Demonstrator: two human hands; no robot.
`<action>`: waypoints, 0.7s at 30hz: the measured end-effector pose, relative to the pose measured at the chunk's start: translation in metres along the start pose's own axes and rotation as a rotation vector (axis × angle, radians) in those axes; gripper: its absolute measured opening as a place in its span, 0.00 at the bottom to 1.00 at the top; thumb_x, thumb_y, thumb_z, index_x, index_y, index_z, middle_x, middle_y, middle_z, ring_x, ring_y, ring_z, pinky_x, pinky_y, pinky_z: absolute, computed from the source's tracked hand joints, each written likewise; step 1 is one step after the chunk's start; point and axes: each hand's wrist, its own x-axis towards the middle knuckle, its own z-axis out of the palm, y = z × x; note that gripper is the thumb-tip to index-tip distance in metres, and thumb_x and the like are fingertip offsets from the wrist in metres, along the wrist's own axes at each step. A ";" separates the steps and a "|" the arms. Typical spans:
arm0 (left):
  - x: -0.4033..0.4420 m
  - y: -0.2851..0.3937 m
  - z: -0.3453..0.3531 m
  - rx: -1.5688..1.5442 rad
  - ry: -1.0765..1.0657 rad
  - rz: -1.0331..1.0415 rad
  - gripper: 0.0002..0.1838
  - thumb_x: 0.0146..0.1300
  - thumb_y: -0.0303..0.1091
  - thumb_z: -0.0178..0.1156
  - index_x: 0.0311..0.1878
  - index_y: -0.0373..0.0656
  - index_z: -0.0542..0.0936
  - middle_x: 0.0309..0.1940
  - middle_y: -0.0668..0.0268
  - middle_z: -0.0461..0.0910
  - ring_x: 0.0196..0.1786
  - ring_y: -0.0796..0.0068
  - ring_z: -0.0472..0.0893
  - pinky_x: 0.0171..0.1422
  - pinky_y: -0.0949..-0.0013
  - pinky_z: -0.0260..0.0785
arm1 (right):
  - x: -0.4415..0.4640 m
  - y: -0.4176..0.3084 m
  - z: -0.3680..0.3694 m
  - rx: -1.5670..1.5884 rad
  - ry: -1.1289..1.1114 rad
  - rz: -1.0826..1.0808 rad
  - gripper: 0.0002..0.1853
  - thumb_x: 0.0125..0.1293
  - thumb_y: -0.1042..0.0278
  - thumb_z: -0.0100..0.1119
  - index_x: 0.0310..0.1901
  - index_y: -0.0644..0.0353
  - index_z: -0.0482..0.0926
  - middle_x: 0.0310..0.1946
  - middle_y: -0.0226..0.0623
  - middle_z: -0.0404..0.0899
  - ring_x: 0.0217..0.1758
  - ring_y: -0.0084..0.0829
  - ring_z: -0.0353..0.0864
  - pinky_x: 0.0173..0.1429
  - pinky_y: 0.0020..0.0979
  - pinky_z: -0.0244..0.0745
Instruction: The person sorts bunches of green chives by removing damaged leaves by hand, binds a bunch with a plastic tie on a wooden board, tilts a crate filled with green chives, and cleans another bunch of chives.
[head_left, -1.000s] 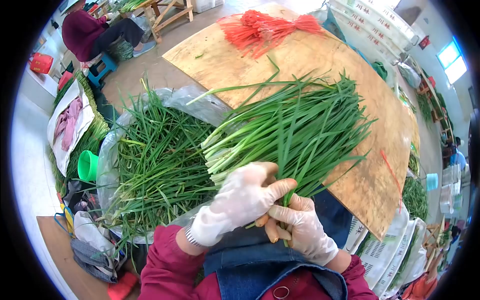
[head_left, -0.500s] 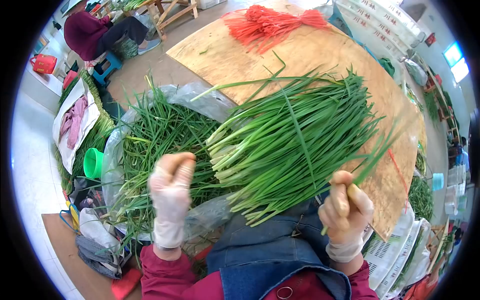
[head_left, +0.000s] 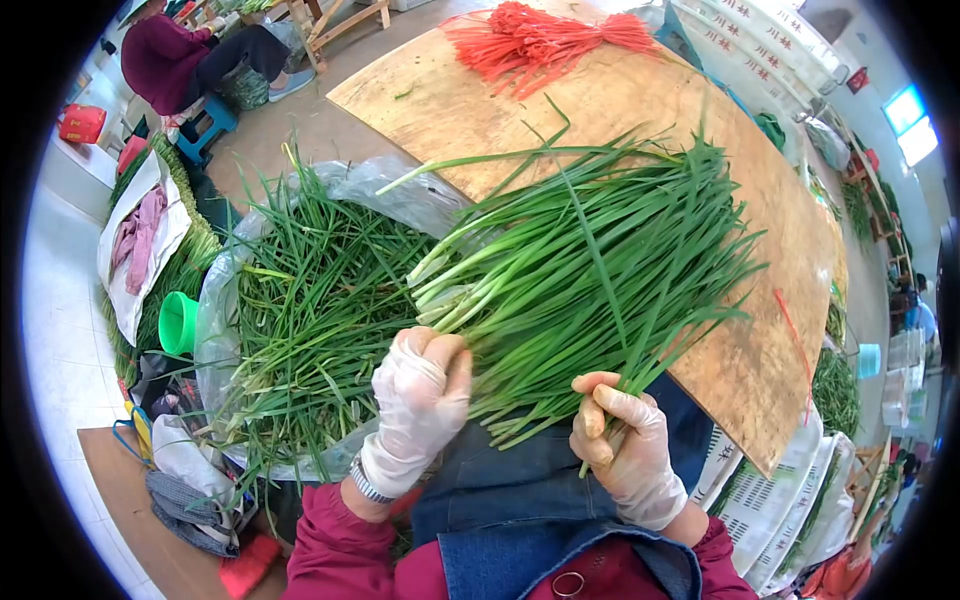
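A thick pile of garlic chives [head_left: 600,270] lies across the wooden board's near edge and over my lap, pale stem ends to the left and green leaves to the right. My left hand [head_left: 418,410], in a thin clear glove, is closed at the pale ends, its fingertips pinching stems at the pile's edge. My right hand [head_left: 625,445], also gloved, holds a thin chive strand or two between thumb and fingers at the pile's near side; a stem end pokes out below. Left of the pile, a clear plastic bag [head_left: 215,335] holds a heap of loose chive leaves [head_left: 320,280].
Red plastic ties [head_left: 540,45] lie bunched on the wooden board [head_left: 770,330], with one loose tie [head_left: 795,335] near its right edge. A green cup [head_left: 178,323] stands beside the bag. White printed sacks [head_left: 770,510] are at the right. Another person [head_left: 170,60] sits at back left.
My left hand has moved right, from over the bag to the pile's stem ends. My right hand has moved left with its chives, whose leaves now lie against the pile.
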 end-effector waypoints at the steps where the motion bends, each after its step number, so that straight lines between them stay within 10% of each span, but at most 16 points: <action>1: 0.002 0.004 0.001 -0.046 -0.016 0.042 0.07 0.47 0.21 0.64 0.31 0.42 0.78 0.26 0.61 0.75 0.30 0.60 0.76 0.33 0.63 0.69 | 0.000 0.000 -0.001 0.003 -0.006 -0.011 0.12 0.65 0.70 0.52 0.45 0.69 0.76 0.20 0.37 0.75 0.14 0.26 0.67 0.20 0.26 0.62; 11: 0.030 0.062 0.052 -0.055 -0.103 0.091 0.16 0.50 0.41 0.69 0.28 0.41 0.75 0.23 0.60 0.74 0.24 0.59 0.76 0.26 0.63 0.68 | -0.014 -0.013 0.003 -0.025 0.010 -0.091 0.13 0.65 0.69 0.51 0.44 0.71 0.76 0.19 0.36 0.74 0.12 0.25 0.65 0.20 0.25 0.60; 18: 0.056 0.072 0.074 -0.026 -0.067 -0.058 0.13 0.56 0.37 0.65 0.24 0.40 0.76 0.18 0.56 0.76 0.20 0.58 0.77 0.23 0.63 0.68 | -0.029 -0.026 0.006 -0.057 0.005 -0.195 0.12 0.64 0.71 0.50 0.43 0.72 0.75 0.16 0.38 0.73 0.10 0.25 0.63 0.18 0.25 0.59; 21: 0.045 0.046 0.013 -0.185 0.159 -0.064 0.03 0.59 0.26 0.60 0.30 0.38 0.78 0.17 0.69 0.75 0.18 0.82 0.71 0.19 0.74 0.61 | -0.026 -0.030 -0.002 -0.041 0.029 -0.209 0.12 0.64 0.70 0.50 0.43 0.72 0.75 0.17 0.38 0.74 0.11 0.25 0.64 0.19 0.25 0.60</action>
